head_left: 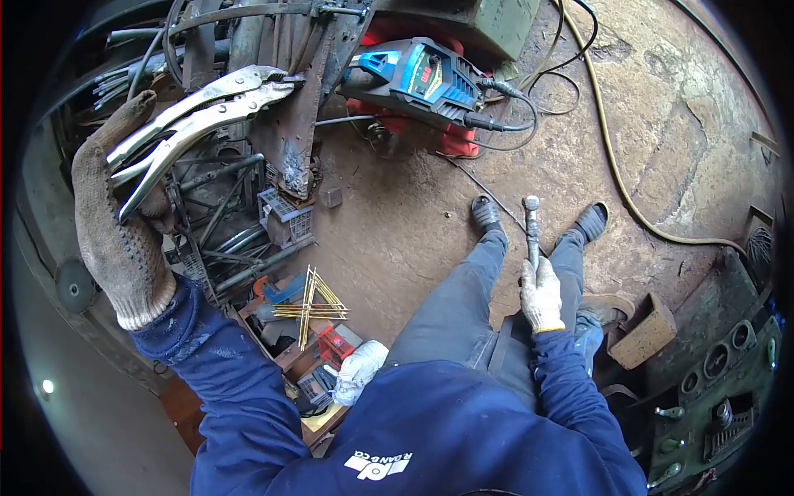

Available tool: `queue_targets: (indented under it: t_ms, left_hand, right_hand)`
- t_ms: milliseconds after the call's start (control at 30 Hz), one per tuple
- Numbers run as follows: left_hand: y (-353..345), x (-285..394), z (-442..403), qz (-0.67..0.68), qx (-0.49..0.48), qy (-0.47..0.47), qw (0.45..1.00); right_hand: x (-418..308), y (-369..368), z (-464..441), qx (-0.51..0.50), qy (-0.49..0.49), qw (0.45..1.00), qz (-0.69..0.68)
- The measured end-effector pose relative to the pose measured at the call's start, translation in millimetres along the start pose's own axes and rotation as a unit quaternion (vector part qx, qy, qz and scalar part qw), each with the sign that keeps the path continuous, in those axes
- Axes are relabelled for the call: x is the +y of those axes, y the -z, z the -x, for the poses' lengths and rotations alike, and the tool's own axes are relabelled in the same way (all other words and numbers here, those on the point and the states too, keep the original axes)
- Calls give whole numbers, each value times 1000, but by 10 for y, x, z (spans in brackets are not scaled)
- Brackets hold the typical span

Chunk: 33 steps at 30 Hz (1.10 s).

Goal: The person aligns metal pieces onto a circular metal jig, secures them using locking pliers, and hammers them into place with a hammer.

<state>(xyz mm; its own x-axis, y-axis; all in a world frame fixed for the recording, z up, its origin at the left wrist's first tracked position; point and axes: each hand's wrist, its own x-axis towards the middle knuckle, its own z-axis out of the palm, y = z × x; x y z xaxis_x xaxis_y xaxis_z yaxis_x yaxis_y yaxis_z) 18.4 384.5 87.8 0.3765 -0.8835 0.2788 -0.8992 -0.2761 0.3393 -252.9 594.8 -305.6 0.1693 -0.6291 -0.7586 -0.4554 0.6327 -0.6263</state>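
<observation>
My left hand point(124, 223), in a dirty knit glove, is raised at the left and wrapped round the handles of silver locking pliers point(207, 112). Their jaws meet the edge of a rusty metal plate point(289, 132). Low on the right, my right hand point(542, 298), in a white glove, is closed round the handle of a hammer point(532, 223). The hammer's head points away from me, above the floor between my feet.
A blue welding machine point(418, 78) with cables stands beyond the plate. A yellowish hose point(616, 157) crosses the floor. Brass-coloured rods point(308, 310) lie over a toolbox at the lower left. A brick-like block point(643, 332) and a green machine point(719, 397) are at the right.
</observation>
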Motion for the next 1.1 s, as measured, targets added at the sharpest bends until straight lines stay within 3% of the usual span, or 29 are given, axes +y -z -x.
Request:
queue_targets:
  t_ms: [133, 200, 233, 367, 433, 467, 500, 567, 633, 700, 733, 900, 967, 1100]
  left_hand:
    - [41, 3, -9, 28, -36, -20, 999]
    - [72, -11, -23, 33, -61, -27, 997]
    - [89, -15, -21, 39, -64, -5, 997]
    - [107, -129, -46, 72, -94, -43, 992]
    - [157, -311, -104, -43, -98, -151, 983]
    - [154, -361, -121, -82, -105, -186, 973]
    - [138, -392, -131, -72, -109, -192, 973]
    - [124, -354, -121, 28, -116, -180, 976]
    - [90, -324, -125, 113, -110, -168, 973]
    - [34, -363, -169, 112, -78, -248, 959]
    - [56, -319, -143, 158, -119, -130, 972]
    - [72, -297, -149, 183, -119, -136, 966]
    - [49, -331, -153, 156, -108, -171, 967]
    - [69, -269, -163, 191, -133, -123, 965]
  right_hand:
    - [-201, 51, 24, 11, 40, 999, -11]
    - [-421, 65, 31, 29, 140, 989, -33]
    - [-618, 97, 52, 34, 145, 989, -26]
    - [-1821, 371, 235, -25, 332, 938, -99]
    - [-2326, 442, 317, -9, 452, 884, -120]
    - [-2576, 496, 402, -28, 454, 883, -119]
    - [-2766, 507, 441, -26, 458, 882, -110]
    - [-3061, 495, 460, 25, 559, 825, -84]
    - [-3094, 387, 306, 53, 547, 834, -51]
    - [-3001, 304, -27, 62, 394, 909, 119]
    - [-3031, 318, 28, 84, 407, 902, 119]
    - [-3149, 442, 458, 50, 461, 884, 60]
    - [-3154, 444, 483, 38, 497, 867, -21]
    - [-3046, 396, -11, 94, 425, 887, 152]
